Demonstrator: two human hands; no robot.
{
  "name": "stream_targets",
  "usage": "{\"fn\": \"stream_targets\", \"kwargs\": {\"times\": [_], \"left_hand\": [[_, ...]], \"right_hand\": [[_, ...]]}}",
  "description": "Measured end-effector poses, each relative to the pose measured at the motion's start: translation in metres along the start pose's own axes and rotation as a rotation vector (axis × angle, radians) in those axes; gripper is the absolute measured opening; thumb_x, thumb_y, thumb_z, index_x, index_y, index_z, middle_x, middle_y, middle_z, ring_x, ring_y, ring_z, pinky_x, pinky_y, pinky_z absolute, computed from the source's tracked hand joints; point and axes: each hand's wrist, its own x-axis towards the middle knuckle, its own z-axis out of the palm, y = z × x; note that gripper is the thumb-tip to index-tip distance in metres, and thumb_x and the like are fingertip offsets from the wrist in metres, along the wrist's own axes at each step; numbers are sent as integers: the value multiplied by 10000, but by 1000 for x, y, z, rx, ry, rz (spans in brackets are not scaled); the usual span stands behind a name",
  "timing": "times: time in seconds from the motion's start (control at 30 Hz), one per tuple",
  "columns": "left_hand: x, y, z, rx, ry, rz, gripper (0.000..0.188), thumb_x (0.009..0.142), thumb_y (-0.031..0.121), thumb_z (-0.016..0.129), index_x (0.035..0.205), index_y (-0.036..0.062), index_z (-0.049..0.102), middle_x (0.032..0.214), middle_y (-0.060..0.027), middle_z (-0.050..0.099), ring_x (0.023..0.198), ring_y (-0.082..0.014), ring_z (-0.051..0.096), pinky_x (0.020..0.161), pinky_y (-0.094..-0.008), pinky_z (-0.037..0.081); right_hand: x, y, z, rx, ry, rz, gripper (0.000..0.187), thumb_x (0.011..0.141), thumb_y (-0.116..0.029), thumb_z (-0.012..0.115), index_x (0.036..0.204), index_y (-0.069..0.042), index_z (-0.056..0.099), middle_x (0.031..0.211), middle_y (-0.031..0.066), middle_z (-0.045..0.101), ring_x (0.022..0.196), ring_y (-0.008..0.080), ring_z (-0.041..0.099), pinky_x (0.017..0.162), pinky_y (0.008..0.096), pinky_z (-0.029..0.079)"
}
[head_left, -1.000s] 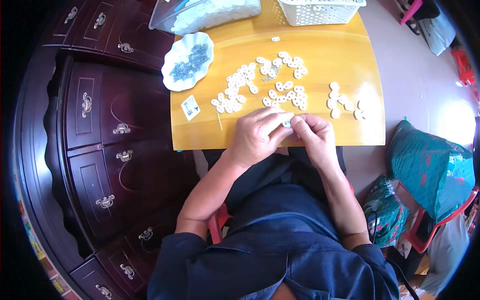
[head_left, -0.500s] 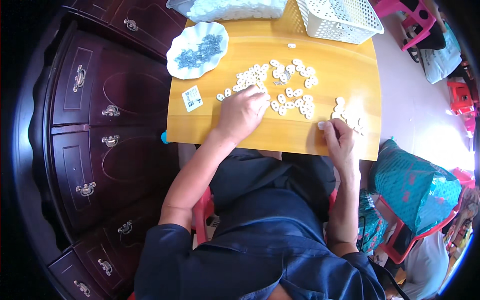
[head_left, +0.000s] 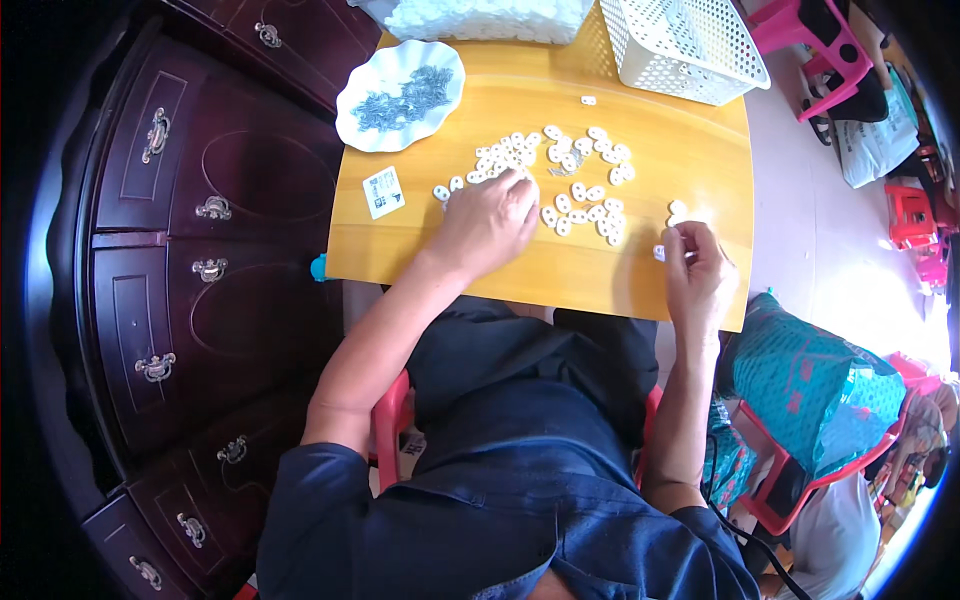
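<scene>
My left hand (head_left: 490, 222) is over the near edge of a heap of small white oval pieces with two holes (head_left: 508, 150). Its fingers are bent downward and closed; whatever is between the fingertips is hidden. At the right side of the table, my right hand (head_left: 702, 275) has its fingers curled together above a smaller group of white pieces (head_left: 677, 209). What those fingers hold, if anything, cannot be made out. One white piece (head_left: 659, 253) is just left of the right thumb. Between the hands, more white two-holed pieces (head_left: 585, 215) lie in loose clusters, some next to thin metal bits (head_left: 566, 168).
A white wavy-rimmed dish (head_left: 356, 80) of small dark metal pieces stands at the far left, with a printed card (head_left: 382, 192) nearer me. A clear bag of white pieces (head_left: 480, 18) and a white perforated basket (head_left: 690, 75) line the far edge. Dark drawers (head_left: 140, 280) flank the table's left.
My right hand has moved slightly right and away from me, over the small group. The white piece by its thumb has shifted right. My left hand stays at the heap; the view has tilted slightly.
</scene>
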Motion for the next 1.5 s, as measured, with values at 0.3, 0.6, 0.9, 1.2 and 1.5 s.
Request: {"fn": "stream_targets", "kwargs": {"times": [0.3,0.6,0.9,1.2,1.5], "left_hand": [[-52,15,-35,-361,68,-155,122,850,-15,675,888,38,572,808,-81,630,551,-216,595,533,-351,471],[-72,10,-42,-430,177,-229,124,852,-15,677,889,43,573,789,-61,626,523,-173,568,513,-328,450],[-74,10,-43,-539,151,-269,126,845,-38,667,881,35,571,781,-64,630,577,-171,617,548,-301,496],[-77,9,-38,-632,176,-273,118,857,-63,658,903,22,591,754,-69,639,637,-147,652,590,-277,529],[-79,8,-37,-772,171,-388,97,882,-66,656,957,-5,653,825,-75,696,668,-129,677,610,-269,537]], "right_hand": [[27,-65,90,-2,-183,-417,95,913,-162,707,975,-103,748,932,105,696,767,320,717,671,422,582],[29,-71,121,-95,-252,-465,119,916,-175,730,1017,-134,779,928,82,701,793,307,716,692,407,577],[29,-68,115,-96,-236,-467,112,905,-207,757,960,-113,781,933,66,703,773,282,713,680,387,573],[28,-73,118,-201,-277,-404,126,910,-225,745,965,-114,768,936,76,702,792,298,715,700,408,572],[37,-75,118,-165,-341,-445,94,889,-175,736,907,-90,701,913,90,702,808,306,713,704,411,567]]}}
